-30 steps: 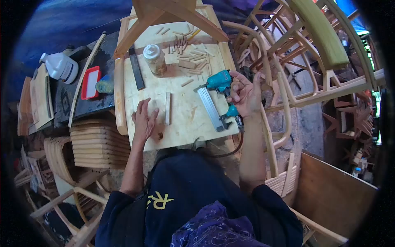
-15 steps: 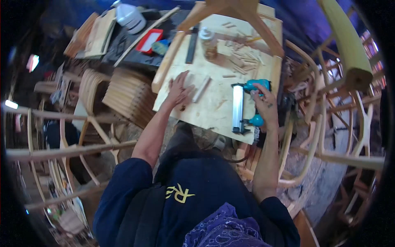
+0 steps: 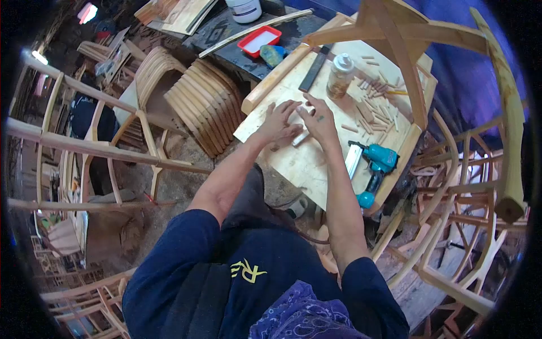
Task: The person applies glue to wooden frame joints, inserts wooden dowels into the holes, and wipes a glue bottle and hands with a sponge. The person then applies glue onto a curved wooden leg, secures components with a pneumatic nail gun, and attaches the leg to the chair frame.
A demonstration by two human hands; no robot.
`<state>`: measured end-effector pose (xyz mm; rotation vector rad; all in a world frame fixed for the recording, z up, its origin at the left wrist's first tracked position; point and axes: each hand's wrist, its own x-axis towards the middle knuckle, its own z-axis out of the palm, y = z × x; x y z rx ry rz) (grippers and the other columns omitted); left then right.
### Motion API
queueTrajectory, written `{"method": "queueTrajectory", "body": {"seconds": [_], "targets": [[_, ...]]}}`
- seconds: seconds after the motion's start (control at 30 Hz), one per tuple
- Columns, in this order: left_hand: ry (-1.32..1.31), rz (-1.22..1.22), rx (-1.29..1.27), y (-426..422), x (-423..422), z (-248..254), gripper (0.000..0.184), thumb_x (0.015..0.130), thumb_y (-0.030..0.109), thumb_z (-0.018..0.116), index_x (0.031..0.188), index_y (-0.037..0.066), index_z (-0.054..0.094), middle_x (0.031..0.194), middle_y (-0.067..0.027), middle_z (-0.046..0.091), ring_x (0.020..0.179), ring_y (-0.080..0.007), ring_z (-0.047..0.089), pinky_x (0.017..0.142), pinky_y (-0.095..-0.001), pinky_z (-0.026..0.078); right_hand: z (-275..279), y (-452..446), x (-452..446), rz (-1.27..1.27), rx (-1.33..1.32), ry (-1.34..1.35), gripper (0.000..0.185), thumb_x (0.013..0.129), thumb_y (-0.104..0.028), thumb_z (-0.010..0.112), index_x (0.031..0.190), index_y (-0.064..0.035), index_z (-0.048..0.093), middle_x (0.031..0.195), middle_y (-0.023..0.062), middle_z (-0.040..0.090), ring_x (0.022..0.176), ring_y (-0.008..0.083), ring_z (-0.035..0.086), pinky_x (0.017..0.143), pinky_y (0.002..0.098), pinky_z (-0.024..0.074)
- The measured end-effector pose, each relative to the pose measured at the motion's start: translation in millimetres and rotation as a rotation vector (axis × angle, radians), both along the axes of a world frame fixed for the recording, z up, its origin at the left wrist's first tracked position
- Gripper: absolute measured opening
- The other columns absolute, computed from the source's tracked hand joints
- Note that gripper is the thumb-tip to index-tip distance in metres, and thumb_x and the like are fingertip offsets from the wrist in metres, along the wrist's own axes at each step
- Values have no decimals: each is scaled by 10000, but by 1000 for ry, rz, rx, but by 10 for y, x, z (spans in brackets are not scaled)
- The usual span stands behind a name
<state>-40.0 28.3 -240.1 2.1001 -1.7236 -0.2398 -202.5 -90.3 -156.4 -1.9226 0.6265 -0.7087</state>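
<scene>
A small pale wooden strip [image 3: 301, 137] lies on the light plywood board in front of me, partly covered by my hands. My left hand [image 3: 276, 122] is open on its left side, fingers spread over the board. From the right, my right hand [image 3: 319, 117] reaches over the strip's upper part, with thumb and fingers apart. Whether either hand touches the strip I cannot tell. A teal nail gun [image 3: 379, 161] lies at the board's right edge, away from both hands. Behind the hands stand a clear bottle [image 3: 341, 76] with a white cap and a dark flat bar [image 3: 314, 69].
Several short wooden sticks [image 3: 379, 116] are scattered on the plywood [image 3: 271, 152]. A wooden frame [image 3: 403, 73] arches over the far right corner. Left are a red tray [image 3: 259, 42], a white jug [image 3: 244, 10] and stacked curved wooden parts [image 3: 203, 107]. Chair frames [image 3: 446, 226] crowd the right.
My right hand has let go of the nail gun, which now lies on the board, and moved left beside my left hand. The camera view has turned and shifted.
</scene>
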Motion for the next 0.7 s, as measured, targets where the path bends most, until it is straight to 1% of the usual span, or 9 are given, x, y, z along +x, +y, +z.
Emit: {"method": "queueTrajectory", "body": {"seconds": [0.1,0.17,0.23,0.3,0.37,0.47,0.53,0.63,0.7], "targets": [[82,10,-63,28,-61,135,814,913,602,660,1547,157,410,1531,-142,460,1468,-302,389,1204,-657,157,-115,-187,462,22,-34,-110,530,899,-262,739,1369,-37,644,1171,148,677,885,221,628,822,331,526],[118,29,-44,26,-11,19,820,903,607,669,1543,164,411,1531,-129,450,1463,-295,393,1204,-660,145,-107,-356,782,32,-33,-36,523,908,-252,732,1378,-42,636,1236,181,662,961,236,648,852,335,528],[190,34,30,34,-59,258,802,922,571,654,1564,172,386,1553,-129,429,1480,-271,386,1244,-612,76,-271,-566,1203,-15,-148,-105,518,914,-238,726,1381,-34,632,1246,187,652,947,234,646,853,331,530],[226,37,23,20,-48,253,796,916,551,666,1563,179,389,1545,-133,444,1482,-285,385,1243,-620,75,-390,-802,1609,12,-165,-132,504,923,-231,718,1375,-24,636,1263,184,638,953,230,651,863,326,534],[282,39,22,37,-40,329,800,910,546,672,1567,193,383,1541,-147,450,1485,-305,380,1242,-625,76,-506,-992,2005,6,-226,-154,487,891,-180,705,1333,12,631,1358,255,593,1277,395,558,1106,431,442],[323,47,3,45,-26,265,806,905,543,676,1570,203,375,1536,-165,454,1486,-321,375,1240,-633,80,-560,-1170,2404,61,-198,-59,550,895,-153,661,1414,3,568,1426,237,520,1233,357,584,1052,409,486],[332,43,-13,51,-21,276,814,896,524,688,1566,184,376,1537,-158,451,1488,-314,369,1238,-642,86,-609,-1255,2631,97,-42,27,559,897,-148,652,1428,1,557,1436,222,503,1207,344,599,1008,401,515],[307,30,-25,58,-32,293,824,872,490,716,1553,162,387,1527,-153,449,1489,-304,361,1236,-647,98,-649,-1302,2853,54,26,109,598,871,-123,619,1454,-14,542,1378,232,557,991,359,687,885,407,570],[316,36,-38,90,-52,339,835,838,444,745,1533,133,402,1518,-143,438,1487,-288,354,1232,-649,113,-1035,-1647,3024,72,-153,154,591,868,-105,600,1452,-28,553,1264,225,626,852,330,703,788,398,574]]}}
